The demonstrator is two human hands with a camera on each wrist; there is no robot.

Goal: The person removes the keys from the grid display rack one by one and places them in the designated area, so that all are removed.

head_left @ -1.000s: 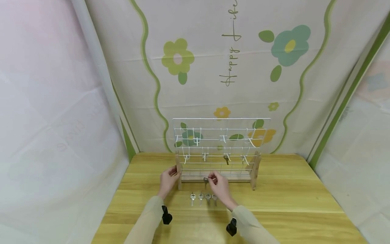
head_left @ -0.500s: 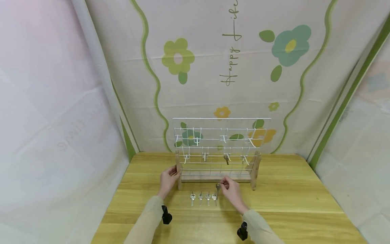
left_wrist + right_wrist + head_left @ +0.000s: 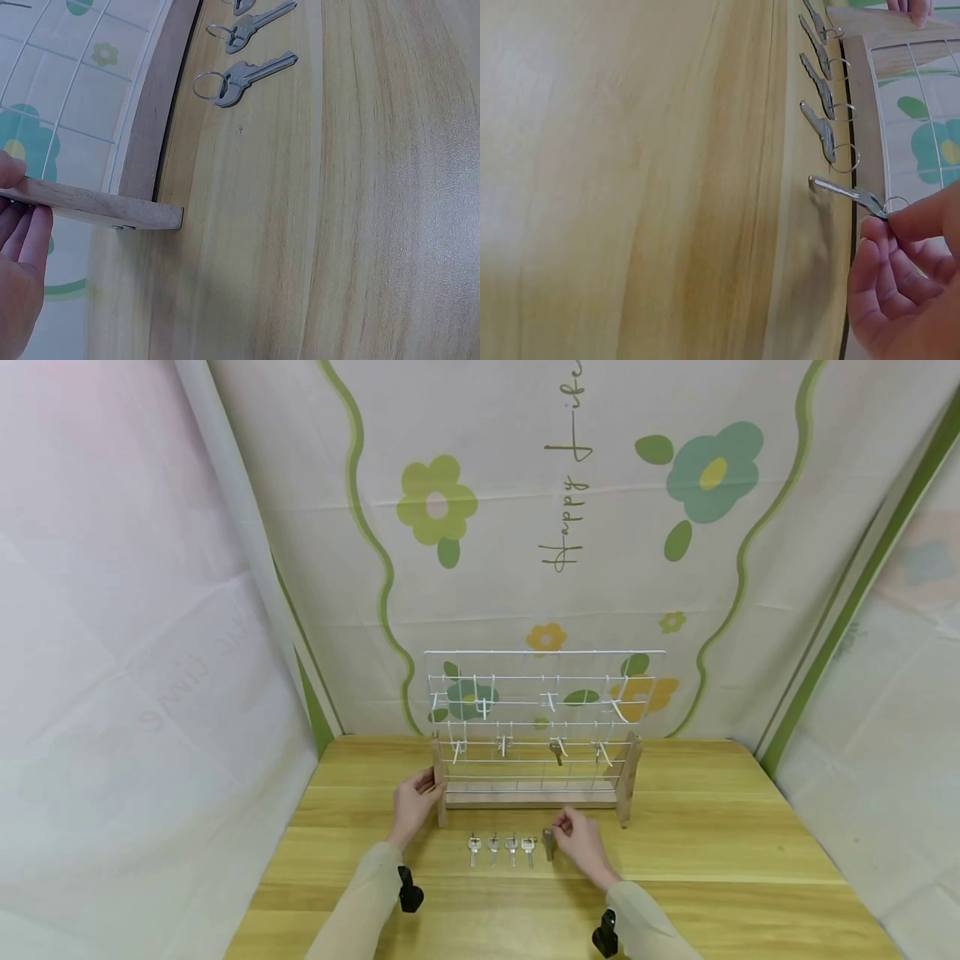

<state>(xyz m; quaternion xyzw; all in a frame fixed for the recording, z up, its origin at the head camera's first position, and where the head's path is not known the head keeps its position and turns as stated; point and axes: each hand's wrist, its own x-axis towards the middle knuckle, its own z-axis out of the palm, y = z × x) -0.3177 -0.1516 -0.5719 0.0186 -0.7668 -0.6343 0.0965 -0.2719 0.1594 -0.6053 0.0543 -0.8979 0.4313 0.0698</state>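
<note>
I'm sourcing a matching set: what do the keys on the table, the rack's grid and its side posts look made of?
Keys: probably metal, silvery-grey, with bright highlights.
Grid: likely painted or plastic-coated metal wire, thin and uniformly white.
Side posts: apparently unvarnished wood, pale with faint grain.

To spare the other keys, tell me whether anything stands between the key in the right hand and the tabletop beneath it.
Nothing visible: the held key has bare tabletop below it, pinched by the right hand; the nearest laid key lies apart, to its left.
</note>
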